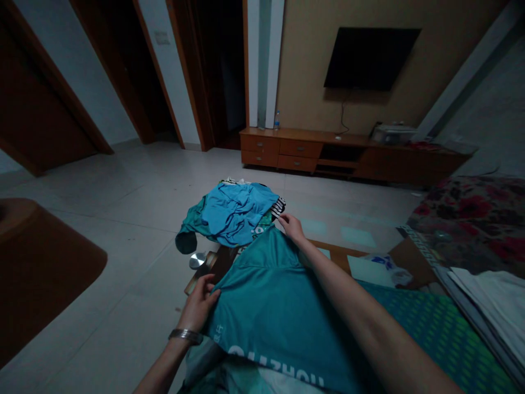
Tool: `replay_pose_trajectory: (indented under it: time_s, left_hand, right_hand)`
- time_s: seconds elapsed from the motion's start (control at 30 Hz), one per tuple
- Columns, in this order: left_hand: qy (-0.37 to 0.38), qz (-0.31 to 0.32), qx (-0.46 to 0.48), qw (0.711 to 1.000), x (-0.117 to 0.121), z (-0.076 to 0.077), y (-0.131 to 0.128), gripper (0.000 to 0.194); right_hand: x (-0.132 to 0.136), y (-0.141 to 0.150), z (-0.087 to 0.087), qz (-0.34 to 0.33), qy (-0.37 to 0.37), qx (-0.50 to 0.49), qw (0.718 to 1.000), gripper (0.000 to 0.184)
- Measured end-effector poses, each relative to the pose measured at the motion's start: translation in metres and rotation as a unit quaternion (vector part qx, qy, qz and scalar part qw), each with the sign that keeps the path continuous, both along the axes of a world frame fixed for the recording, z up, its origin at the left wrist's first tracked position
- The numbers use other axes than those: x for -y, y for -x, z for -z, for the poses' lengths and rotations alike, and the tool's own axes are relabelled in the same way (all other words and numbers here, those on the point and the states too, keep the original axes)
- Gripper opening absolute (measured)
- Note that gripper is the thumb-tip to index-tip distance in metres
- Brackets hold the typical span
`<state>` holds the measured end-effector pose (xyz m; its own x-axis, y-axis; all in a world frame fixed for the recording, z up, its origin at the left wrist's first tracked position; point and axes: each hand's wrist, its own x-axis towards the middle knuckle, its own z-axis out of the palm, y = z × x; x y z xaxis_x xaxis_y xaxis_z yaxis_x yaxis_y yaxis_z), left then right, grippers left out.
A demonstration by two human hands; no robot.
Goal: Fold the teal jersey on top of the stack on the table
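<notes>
Gripping a teal jersey [270, 312], left hand [199, 302] low, right hand [292, 228] stretched far forward, both closed.

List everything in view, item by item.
Teal sports jersey with white lettering: one, teal, held between both hands.
Light blue garment: one, light blue, atop the floor pile.
Striped cloth: one, black and white, at the pile's edge.
Round metal disc: one, silver, near the pile.
Flat wall-mounted television: one, black, on the beige wall.
Low wooden drawer cabinet: one, brown, below the television.
Clear plastic bottle: one, clear, on the cabinet.
Floral bedspread: one, red and dark, at right.
Left hand: one, gripping the jersey, metal bangle on wrist.
Right hand: one, at the jersey's far edge.
</notes>
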<state>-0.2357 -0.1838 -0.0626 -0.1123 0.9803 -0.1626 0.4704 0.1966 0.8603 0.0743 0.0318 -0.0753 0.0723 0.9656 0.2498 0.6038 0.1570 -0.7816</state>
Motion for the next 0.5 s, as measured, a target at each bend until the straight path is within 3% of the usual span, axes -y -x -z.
replay_pose_trajectory:
  time_s: [0.17, 0.3, 0.4, 0.5]
  left_hand:
    - [-0.066, 0.014, -0.183, 0.981, 0.007, 0.0, -0.011, 0.04]
    - [-0.053, 0.059, -0.371, 0.925, 0.01, -0.014, -0.019, 0.039]
    - [-0.057, 0.075, -0.446, 0.89, -0.008, -0.02, -0.021, 0.046]
    - [-0.083, 0.08, -0.404, 0.907, -0.048, -0.016, -0.027, 0.047]
  right_hand:
    - [0.069, -0.049, -0.005, 0.026, -0.032, 0.037, 0.998, 0.031]
    - [0.124, -0.076, -0.003, 0.014, 0.021, 0.136, 0.99, 0.035]
    - [0.147, -0.076, -0.01, 0.017, 0.077, 0.237, 0.968, 0.04]
    - [0.154, -0.06, -0.022, 0.037, 0.102, 0.294, 0.95, 0.048]
